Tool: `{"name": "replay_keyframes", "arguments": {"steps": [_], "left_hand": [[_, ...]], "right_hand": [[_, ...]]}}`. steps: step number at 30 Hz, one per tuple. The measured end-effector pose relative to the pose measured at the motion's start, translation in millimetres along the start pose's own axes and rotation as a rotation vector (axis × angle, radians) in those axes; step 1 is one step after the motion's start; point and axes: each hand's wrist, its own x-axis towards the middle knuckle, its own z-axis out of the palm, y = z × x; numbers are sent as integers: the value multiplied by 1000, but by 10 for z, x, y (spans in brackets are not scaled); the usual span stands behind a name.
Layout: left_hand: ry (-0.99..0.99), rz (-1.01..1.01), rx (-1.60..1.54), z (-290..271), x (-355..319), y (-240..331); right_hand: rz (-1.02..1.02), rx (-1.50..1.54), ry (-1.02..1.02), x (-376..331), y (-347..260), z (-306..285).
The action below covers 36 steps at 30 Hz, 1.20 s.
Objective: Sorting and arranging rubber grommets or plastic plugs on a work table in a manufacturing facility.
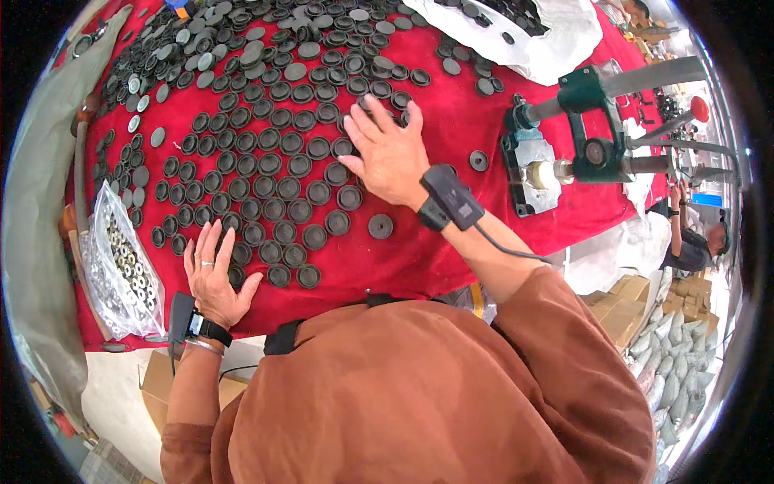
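Many round black rubber caps (288, 188) lie side by side across the red cloth (419, 258), most with their rimmed hollow side up. My left hand (215, 278) rests flat at the near left edge of this group, fingers spread over the nearest caps. At the group's right side, my right hand (391, 153) is stretched out, its fingertips touching caps and its fingers apart. Neither hand holds anything. A single cap (380, 226) sits apart just below my right hand, and another cap (478, 160) lies farther right.
A green hand press (592, 121) with metal levers stands at the right. A clear bag of metal washers (121, 274) lies at the left edge. More caps are heaped at the back, near a white sack (556, 48). Cardboard boxes (621, 306) and a person (697, 242) are beyond the table.
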Motion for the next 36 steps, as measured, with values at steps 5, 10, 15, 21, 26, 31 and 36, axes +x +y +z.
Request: {"name": "replay_keyframes", "arguments": {"steps": [5,10,15,21,26,31,36], "left_hand": [[-7,-8,-5,-13,-1,8],[-10,-9,1,-10,-15,-9],[-4,-6,4,-14,-9,4],[7,4,5,2,-7,10],[-2,4,12,-1,-6,9],[-3,4,6,11,-16,-6],[-9,-13,-7,-12,7,14]], "right_hand": [[29,63,-49,-284,68,-287],[24,62,-157,-561,11,-377],[21,46,-77,-540,71,-346],[-115,75,0,-294,118,-190],[112,263,-82,-226,60,-189],[85,49,61,-330,8,-393],[-63,183,-171,-759,-240,-497]]}}
